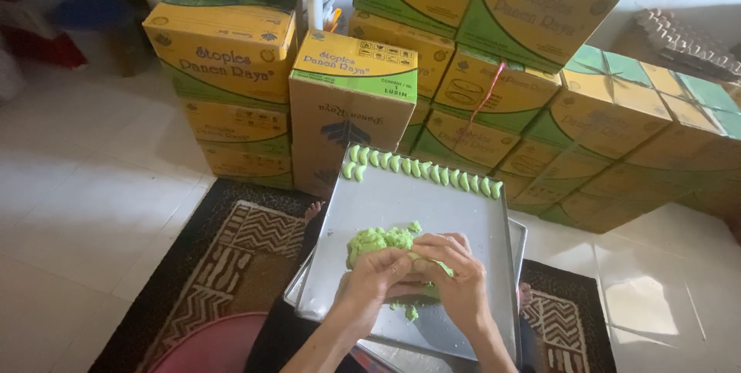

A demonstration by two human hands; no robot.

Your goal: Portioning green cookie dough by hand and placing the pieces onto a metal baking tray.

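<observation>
Green dough [376, 240] sits in a lump on the near half of a metal baking tray [463, 222], seen from the head camera. Left hand [373, 279] and right hand [454, 272] meet over it, fingers curled, pinching a small piece between them. Shaped green pieces [421, 170] line the tray's far edge. Stacked yellow-and-green cartons [351, 87] stand behind, a patterned rug [239, 253] beneath.
</observation>
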